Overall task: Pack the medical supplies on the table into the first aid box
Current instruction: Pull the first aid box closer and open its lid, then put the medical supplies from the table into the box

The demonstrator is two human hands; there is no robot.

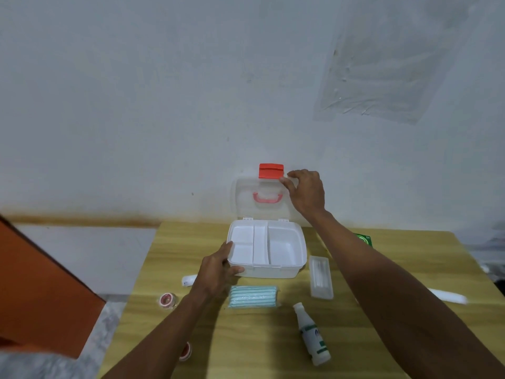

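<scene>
While the left hand grips the box corner, right-hand fingers pinch its raised lid

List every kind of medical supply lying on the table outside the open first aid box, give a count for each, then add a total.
Tape rolls: 2
Face mask pack: 1
White bottle: 1
Clear swab case: 1
White tube, partly hidden by the left hand: 1
Green packet: 1
White item at the right edge, too blurred to identify: 1
Total: 8
</scene>
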